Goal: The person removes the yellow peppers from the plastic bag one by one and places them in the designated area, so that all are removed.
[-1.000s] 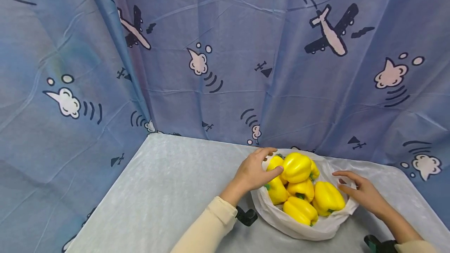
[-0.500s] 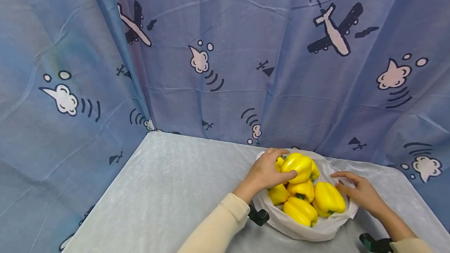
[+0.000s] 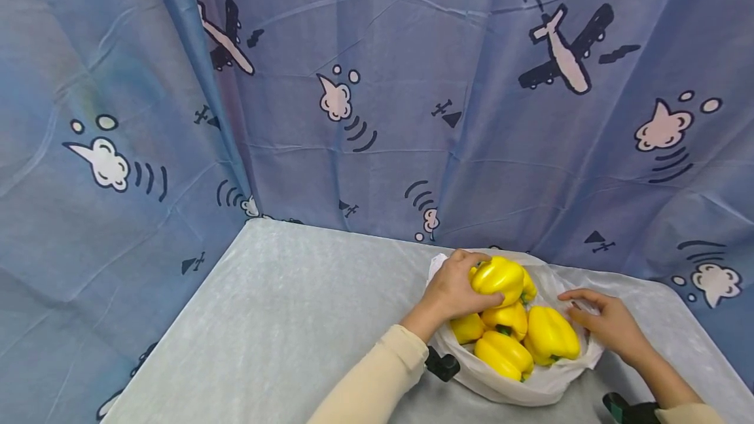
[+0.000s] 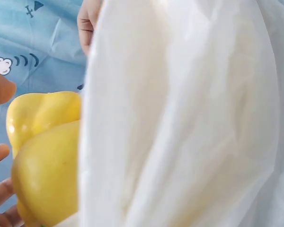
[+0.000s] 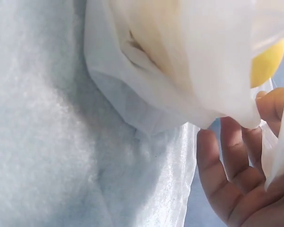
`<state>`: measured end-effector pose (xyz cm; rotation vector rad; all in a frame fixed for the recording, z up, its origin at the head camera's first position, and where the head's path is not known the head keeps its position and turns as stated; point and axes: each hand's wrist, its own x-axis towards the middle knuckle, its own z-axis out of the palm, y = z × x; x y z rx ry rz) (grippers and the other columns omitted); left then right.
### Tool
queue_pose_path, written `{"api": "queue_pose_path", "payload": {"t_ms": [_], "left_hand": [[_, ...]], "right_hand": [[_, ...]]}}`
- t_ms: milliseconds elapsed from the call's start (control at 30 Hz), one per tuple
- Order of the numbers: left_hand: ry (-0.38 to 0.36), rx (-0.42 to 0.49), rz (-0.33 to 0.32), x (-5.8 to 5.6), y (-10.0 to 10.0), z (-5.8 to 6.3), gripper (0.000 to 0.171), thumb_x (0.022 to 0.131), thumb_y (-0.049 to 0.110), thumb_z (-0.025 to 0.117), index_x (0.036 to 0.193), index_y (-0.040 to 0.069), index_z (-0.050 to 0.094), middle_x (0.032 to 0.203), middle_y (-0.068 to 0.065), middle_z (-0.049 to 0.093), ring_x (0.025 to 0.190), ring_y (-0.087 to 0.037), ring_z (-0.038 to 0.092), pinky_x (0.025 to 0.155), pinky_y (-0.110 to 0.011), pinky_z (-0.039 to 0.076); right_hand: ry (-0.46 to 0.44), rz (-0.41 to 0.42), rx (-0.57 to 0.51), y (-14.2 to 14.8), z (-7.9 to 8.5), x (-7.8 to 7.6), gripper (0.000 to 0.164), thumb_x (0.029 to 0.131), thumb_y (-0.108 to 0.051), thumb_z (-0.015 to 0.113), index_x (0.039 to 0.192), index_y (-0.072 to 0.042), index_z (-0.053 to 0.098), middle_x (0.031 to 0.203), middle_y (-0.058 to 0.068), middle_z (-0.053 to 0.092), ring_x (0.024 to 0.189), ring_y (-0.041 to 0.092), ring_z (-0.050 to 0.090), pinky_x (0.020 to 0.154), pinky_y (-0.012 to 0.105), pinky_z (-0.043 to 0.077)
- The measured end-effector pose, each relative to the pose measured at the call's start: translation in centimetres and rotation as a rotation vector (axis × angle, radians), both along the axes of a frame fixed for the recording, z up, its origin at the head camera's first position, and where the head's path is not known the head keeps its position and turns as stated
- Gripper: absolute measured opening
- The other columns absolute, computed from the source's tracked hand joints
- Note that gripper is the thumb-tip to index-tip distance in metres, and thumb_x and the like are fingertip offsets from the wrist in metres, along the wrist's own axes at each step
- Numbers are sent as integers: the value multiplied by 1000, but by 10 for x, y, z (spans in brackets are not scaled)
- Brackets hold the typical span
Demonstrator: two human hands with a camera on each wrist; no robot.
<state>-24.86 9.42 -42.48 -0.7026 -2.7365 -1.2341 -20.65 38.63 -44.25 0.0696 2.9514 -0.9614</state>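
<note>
My left hand (image 3: 452, 290) curls around the left side of the uppermost yellow bell pepper (image 3: 497, 278), thumb in front and fingers behind. That pepper sits on top of several others, among them a front bell pepper (image 3: 504, 353) and a right-hand bell pepper (image 3: 550, 334). All lie in a white plastic bag (image 3: 501, 392) with its mouth spread wide. At the bag's right rim, my right hand (image 3: 609, 322) holds the film, which passes between thumb and curled fingers in the right wrist view. Bag film (image 4: 180, 118) hides much of the left wrist view.
The bag stands on the right part of a table with a pale cover (image 3: 283, 319). A blue curtain (image 3: 377, 116) printed with planes and clouds hangs behind the table and along its left side. Dark wrist devices (image 3: 443, 366) sit below both hands.
My left hand has moved right, from the bag's left rim onto the uppermost bell pepper, and now covers part of the peppers on the left. My right hand stays at the right rim.
</note>
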Motion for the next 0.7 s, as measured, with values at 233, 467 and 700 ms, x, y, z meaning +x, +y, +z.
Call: {"api": "queue_pose_path", "payload": {"t_ms": [233, 467, 700], "left_hand": [[25, -12, 13, -4, 7, -6, 61, 72, 48, 78, 127, 30, 59, 113, 8, 54, 96, -4, 52, 83, -16, 47], [12, 37, 21, -5, 11, -10, 59, 72, 42, 79, 126, 29, 59, 111, 7, 54, 92, -3, 51, 82, -15, 47], [-7, 120, 19, -3, 9, -11, 55, 72, 36, 80, 123, 27, 60, 113, 8, 56, 91, -2, 52, 83, -15, 47]], "right_hand": [[-4, -14, 0, 1, 3, 2, 36, 96, -22, 54, 122, 1, 60, 112, 30, 59, 55, 17, 50, 48, 27, 45], [25, -1, 1, 0, 3, 4, 34, 96, -21, 54, 120, 0, 62, 110, 27, 60, 53, 17, 49, 47, 27, 44], [32, -4, -2, 0, 4, 5, 32, 96, -20, 54, 120, 0, 62, 110, 28, 61, 53, 17, 49, 48, 26, 46]]}}
